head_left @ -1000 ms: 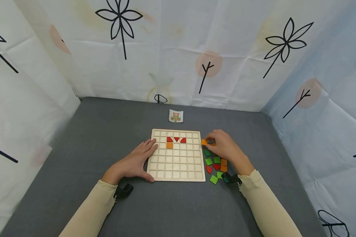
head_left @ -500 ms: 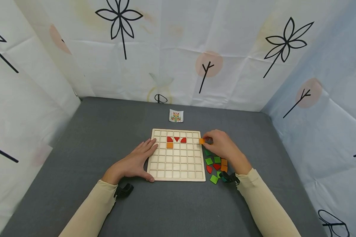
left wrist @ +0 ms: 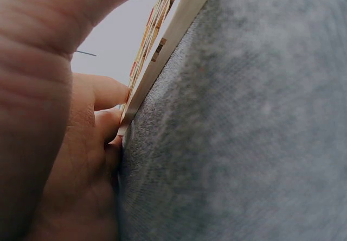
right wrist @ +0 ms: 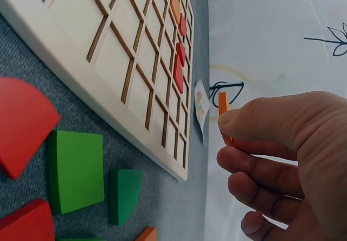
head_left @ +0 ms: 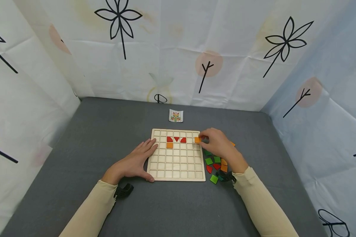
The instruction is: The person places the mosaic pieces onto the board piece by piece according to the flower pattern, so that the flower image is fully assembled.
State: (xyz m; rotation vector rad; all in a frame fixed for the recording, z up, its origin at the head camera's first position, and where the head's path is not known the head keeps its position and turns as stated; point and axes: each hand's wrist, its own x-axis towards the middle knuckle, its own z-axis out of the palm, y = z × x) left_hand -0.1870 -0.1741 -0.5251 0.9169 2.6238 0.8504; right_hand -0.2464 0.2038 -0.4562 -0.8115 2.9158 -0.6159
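Head view: the spread left hand (head_left: 135, 163) apparently steadies a pale wooden grid board (head_left: 180, 165). The right hand (head_left: 219, 144) pinches an orange square tile (head_left: 197, 140).

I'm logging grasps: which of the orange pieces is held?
The orange piece pinched by the right hand; an orange square sits on the board, others lie on the table.

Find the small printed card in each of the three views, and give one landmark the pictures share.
Head: the printed card lies near the centre, beyond the wooden board's far edge.
Left wrist: the printed card is not visible.
Right wrist: the printed card is near the middle, left of the right hand.
Shared landmark: the wooden board.
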